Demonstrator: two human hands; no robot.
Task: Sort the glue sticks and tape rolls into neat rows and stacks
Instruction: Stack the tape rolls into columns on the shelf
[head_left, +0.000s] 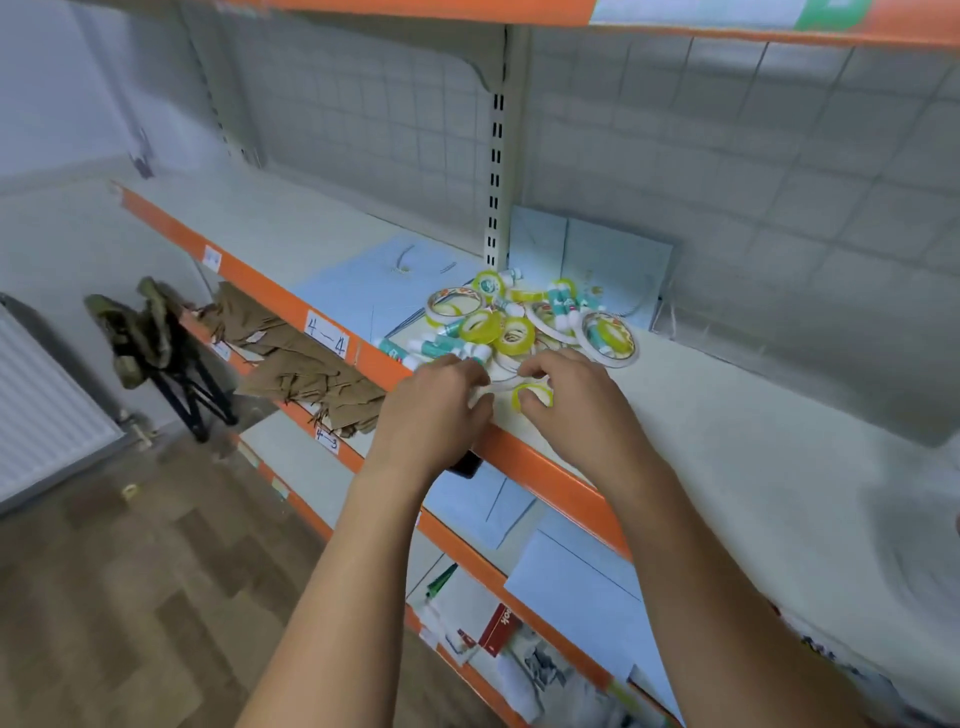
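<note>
A loose pile of tape rolls and glue sticks lies on the white shelf (727, 441). It holds yellow tape rolls (480, 327), wider white tape rolls (608, 338) and teal-and-white glue sticks (431, 351), all mixed together. My right hand (576, 405) is at the pile's near edge and pinches a small yellow tape roll (537, 393) that rests on the shelf. Beside it, my left hand (436, 405) curls over the orange shelf edge, its fingers and thumb around a white tape roll (498, 385) that is mostly hidden.
Pale blue paper bags (353, 291) lie flat left of the pile, and others (592, 249) lean on the grid back wall. The orange shelf edge (545, 467) carries a "4-4" label (327, 332). Lower shelves hold brown paper bags (296, 364) and blue envelopes (571, 582).
</note>
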